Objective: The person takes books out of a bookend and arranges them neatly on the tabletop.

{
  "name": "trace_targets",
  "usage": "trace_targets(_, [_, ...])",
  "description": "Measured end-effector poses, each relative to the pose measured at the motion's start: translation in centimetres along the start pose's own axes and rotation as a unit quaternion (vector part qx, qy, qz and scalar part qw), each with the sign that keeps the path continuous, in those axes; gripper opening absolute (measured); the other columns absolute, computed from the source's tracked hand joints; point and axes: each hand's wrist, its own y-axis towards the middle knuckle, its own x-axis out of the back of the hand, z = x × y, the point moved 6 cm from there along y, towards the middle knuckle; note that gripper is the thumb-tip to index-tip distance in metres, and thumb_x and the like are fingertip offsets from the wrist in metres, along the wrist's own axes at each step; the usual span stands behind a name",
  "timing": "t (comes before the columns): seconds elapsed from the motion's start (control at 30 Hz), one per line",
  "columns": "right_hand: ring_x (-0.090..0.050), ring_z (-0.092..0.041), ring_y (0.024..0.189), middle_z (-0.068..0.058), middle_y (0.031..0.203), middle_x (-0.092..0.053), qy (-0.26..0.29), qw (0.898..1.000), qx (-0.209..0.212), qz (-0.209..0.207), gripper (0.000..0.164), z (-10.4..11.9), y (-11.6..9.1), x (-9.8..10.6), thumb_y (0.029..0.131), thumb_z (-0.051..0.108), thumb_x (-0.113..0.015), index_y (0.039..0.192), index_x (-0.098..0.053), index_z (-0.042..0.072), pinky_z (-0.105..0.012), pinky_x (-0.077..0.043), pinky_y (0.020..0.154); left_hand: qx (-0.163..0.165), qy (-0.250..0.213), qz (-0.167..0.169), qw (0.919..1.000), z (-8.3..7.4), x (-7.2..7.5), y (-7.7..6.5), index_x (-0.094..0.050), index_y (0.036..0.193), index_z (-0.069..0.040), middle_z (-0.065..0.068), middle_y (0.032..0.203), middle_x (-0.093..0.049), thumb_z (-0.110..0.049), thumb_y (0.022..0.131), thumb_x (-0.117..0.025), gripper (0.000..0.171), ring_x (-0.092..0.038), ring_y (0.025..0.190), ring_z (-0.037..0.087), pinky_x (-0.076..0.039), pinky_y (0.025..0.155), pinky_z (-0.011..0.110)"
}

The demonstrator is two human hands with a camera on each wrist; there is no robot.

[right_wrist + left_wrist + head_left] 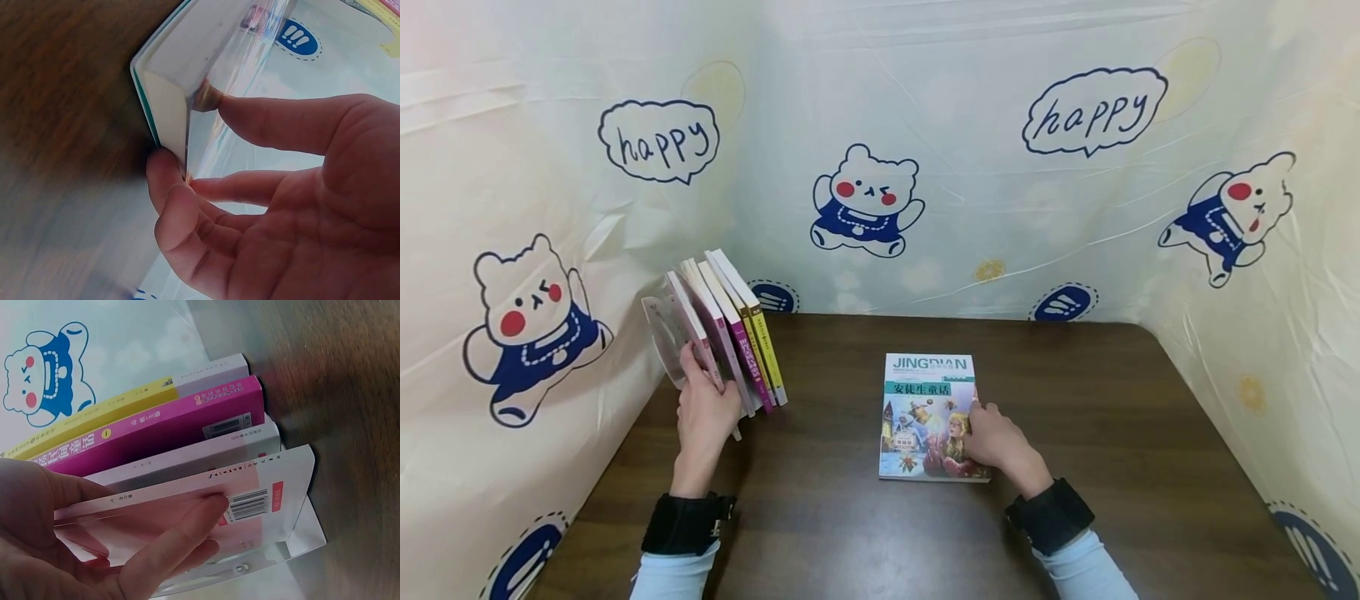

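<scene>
Near the desk's point(820, 533) left edge, the left hand point(709, 407) pinches a pale-pink paperback book point(250, 482). The right hand point(1002, 442) pinches a blue-and-white illustrated paperback point(925, 421).

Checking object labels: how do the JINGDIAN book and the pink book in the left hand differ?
In the head view, the JINGDIAN book shows its front cover; the pink book, mainly its spine. The JINGDIAN book is apart; the pink book tilts beside other books. Both are hand-held.
</scene>
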Motion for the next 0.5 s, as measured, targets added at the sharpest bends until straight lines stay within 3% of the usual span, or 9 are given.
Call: trace_targets(0.5, [-0.06, -0.04, 0.097, -0.034, 0.127, -0.056, -0.001, 1.0, -0.003, 0.003, 0.065, 0.03, 0.03, 0.04, 0.094, 0.014, -0.072, 0.146, -0.045, -0.014, -0.054, -0.057, 0.082, -0.013, 0.005, -0.005, 0.9999, -0.01, 0.27, 0.38, 0.002, 0.167, -0.018, 0.045, 0.137, -0.052, -0.005, 0.099, -0.052, 0.087, -0.061, 0.107, 0.065, -0.054, 0.076, 0.073])
